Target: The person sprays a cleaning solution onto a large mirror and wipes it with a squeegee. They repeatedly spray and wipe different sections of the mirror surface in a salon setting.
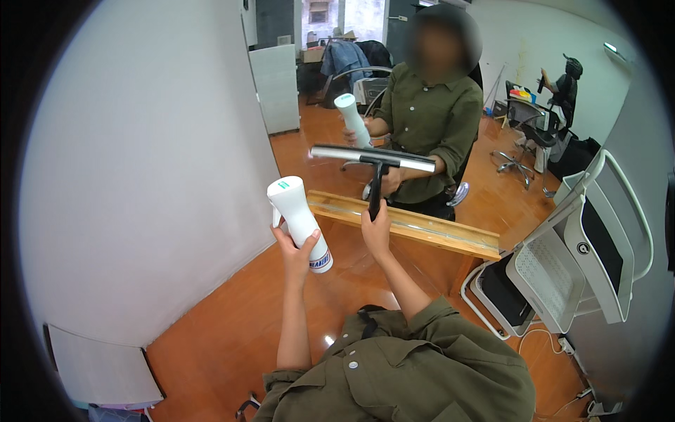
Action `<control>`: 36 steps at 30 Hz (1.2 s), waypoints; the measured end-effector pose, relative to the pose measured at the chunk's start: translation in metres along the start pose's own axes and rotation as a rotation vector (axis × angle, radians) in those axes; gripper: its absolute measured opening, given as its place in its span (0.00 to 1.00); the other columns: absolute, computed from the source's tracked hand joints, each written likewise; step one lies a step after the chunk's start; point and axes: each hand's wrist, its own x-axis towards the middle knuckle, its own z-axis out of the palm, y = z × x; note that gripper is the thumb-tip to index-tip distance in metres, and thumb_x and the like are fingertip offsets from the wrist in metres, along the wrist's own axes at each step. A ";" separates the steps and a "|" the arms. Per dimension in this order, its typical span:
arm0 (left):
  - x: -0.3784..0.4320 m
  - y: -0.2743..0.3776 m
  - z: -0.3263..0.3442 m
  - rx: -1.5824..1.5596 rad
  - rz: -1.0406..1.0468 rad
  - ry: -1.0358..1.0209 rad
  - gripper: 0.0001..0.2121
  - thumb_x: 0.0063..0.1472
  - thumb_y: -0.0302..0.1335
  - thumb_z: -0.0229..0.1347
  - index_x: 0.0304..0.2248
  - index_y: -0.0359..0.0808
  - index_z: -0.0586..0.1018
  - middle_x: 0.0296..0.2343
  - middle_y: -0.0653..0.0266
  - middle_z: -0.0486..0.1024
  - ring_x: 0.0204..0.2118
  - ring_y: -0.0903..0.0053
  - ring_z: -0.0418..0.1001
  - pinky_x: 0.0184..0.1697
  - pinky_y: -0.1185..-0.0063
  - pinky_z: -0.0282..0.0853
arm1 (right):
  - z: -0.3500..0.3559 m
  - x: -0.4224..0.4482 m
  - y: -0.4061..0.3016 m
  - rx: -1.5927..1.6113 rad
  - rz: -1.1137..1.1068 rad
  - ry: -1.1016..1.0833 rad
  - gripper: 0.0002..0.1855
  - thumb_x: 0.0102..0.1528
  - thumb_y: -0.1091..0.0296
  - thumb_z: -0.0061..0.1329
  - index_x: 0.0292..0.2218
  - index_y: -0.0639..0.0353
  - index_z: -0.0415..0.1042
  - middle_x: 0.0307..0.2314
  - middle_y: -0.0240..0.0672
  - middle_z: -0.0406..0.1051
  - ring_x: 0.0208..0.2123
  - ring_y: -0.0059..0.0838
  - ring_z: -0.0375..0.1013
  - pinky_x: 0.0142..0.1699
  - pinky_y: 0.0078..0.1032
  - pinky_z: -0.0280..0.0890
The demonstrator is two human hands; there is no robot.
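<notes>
My left hand (296, 245) is wrapped around a white spray bottle (298, 213), which stands nearly upright with its trigger toward the left. In my right hand (376, 229) is the black handle of a squeegee (375, 184); its wide blade is raised in front of a large wall mirror (316, 124). Whether the blade touches the glass, I cannot tell. The mirror reflects a person in a green shirt with a white bottle. Below the glass runs a wooden ledge (443, 235), just beyond my right hand.
To the right stands a white tiered trolley (548, 274) with a curved handle, near a cable and power strip (566, 345) on the floor. A white wall (132, 174) rises at the left, with a white panel-like object (100, 364) at its foot. Chairs and another person appear in the mirror.
</notes>
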 end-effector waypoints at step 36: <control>-0.019 -0.020 0.059 -0.028 -0.090 -0.251 0.38 0.47 0.26 0.59 0.52 0.38 0.46 0.38 0.51 0.64 0.39 0.72 0.67 0.40 0.74 0.66 | -0.129 -0.059 0.011 -0.331 0.168 0.180 0.13 0.46 0.73 0.44 0.36 0.67 0.65 0.14 0.45 0.62 0.16 0.37 0.65 0.24 0.28 0.59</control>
